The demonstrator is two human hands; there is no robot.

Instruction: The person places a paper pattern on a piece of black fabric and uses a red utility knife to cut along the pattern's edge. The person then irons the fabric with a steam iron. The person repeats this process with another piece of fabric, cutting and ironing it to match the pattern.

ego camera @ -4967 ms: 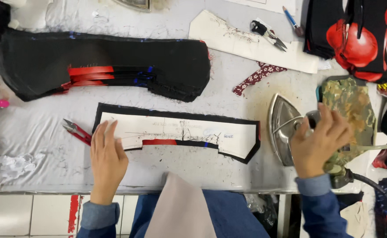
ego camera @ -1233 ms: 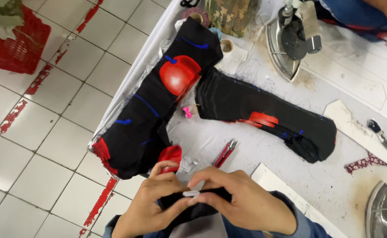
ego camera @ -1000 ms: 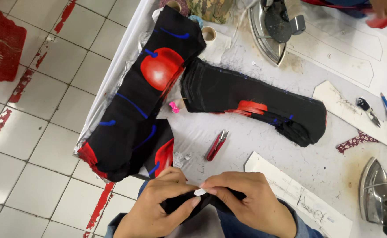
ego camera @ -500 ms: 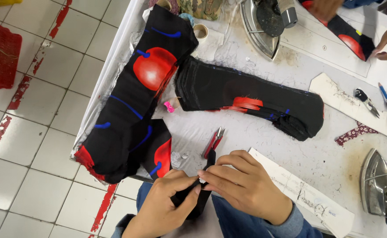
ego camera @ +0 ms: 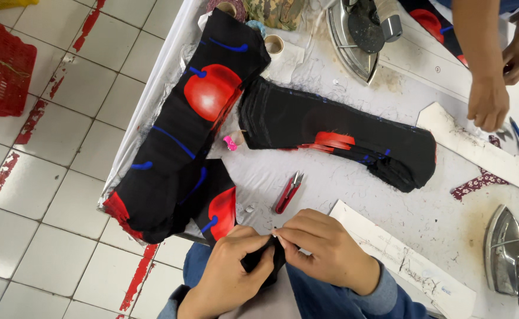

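Low in the head view, the person's two hands meet at the near edge of a white cloth-covered surface. The left hand and the right hand are both pinched narrow on a small piece of black fabric, which is bunched between them; the fingertips of the right hand nip something small and pale at the top of the fabric, too small to identify. Both wrists show blue sleeves.

Just beyond the hands lies a pair of red thread snips, tips pointing away. To the left of the hands, a stack of black socks with red apple shapes and blue marks hangs over the surface's edge above a tiled floor. Beyond the snips, a second dark sock stack lies crosswise, with a tiny pink clip between the two stacks. Just right of the right hand is a long white card sock form, and farther right the metal sole of a clothes iron. Another iron stands tipped up at the far side.

Far right and well apart from the person's own hands, another person's hand rests on a second white card form. A red basket sits on the floor at far left.
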